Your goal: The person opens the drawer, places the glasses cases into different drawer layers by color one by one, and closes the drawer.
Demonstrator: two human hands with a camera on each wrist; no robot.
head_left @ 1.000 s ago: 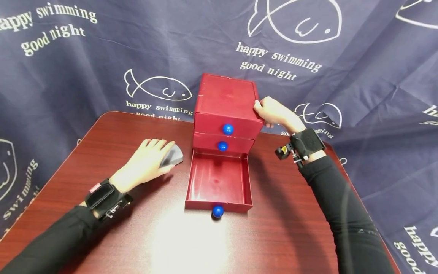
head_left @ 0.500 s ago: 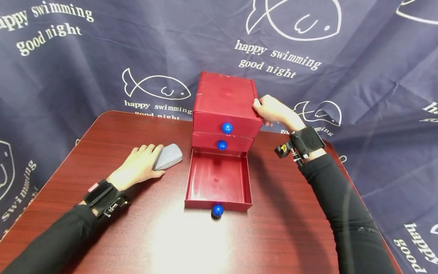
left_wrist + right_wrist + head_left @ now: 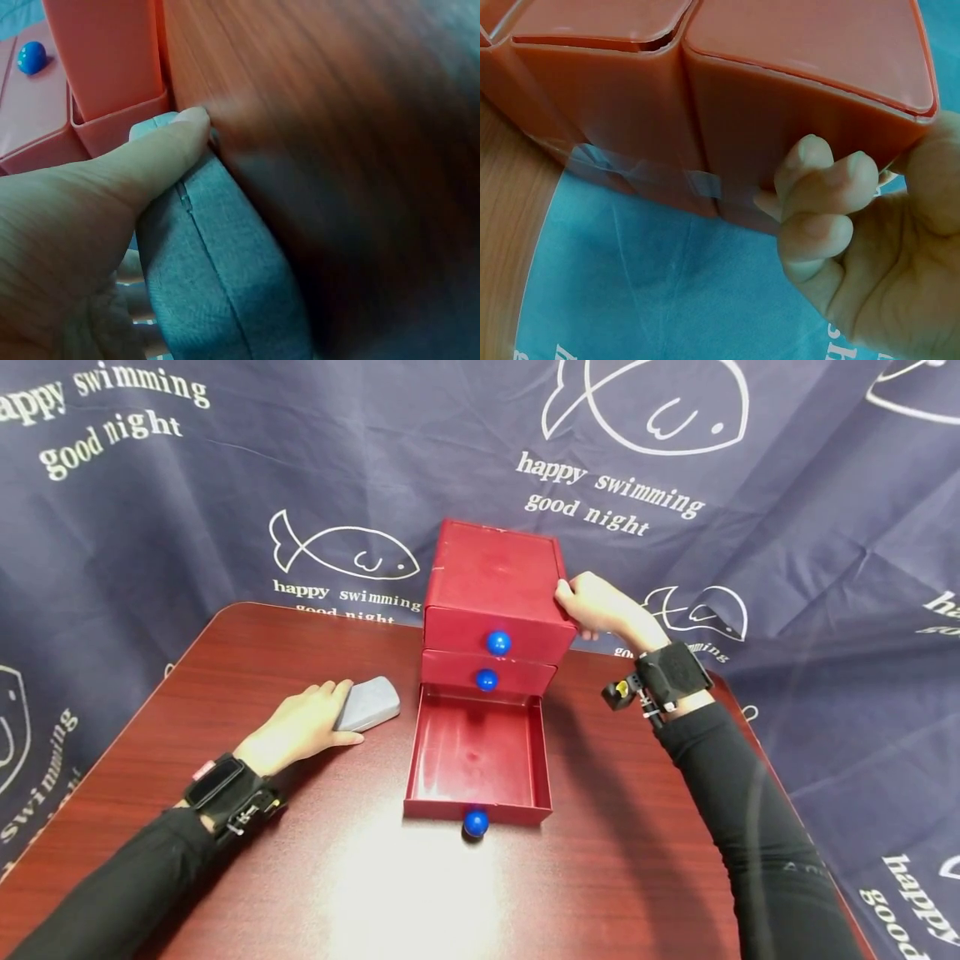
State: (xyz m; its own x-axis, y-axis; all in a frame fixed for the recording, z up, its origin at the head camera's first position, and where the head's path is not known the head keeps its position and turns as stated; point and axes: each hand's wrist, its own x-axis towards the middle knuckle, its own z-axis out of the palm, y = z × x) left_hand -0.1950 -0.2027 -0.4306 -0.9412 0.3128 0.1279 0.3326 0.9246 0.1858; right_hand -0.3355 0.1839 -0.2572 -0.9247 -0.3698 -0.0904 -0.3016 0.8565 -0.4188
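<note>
Your left hand (image 3: 300, 727) rests on the surface (image 3: 225, 677) at about 9 o'clock from the chest (image 3: 491, 602), fingers curled round the near end of the grey pouch (image 3: 366, 703). On the left wrist view your thumb (image 3: 142, 161) lies along the pouch's (image 3: 225, 277) seam, so you have a grip on it, and it lies flat on the wood just beside the open drawer (image 3: 476, 760).

Your right hand (image 3: 600, 606) is up at 3 o'clock on the chest, thumb on the top edge, fingers (image 3: 817, 195) bent against the red side wall (image 3: 780, 127); it holds the box by its upper right corner.

The chest has three drawers with blue knobs (image 3: 498, 642). The bottom one is pulled right out toward 6 o'clock, its knob (image 3: 476, 823) nearest you; the upper two sit closed.

Behind it all hangs a navy cloth (image 3: 150, 502) with white fish outlines, and the writing reads "happy swimming good night" (image 3: 611, 493), repeated at 12, 10 and 2 o'clock. No brand shows on the chest or pouch.
</note>
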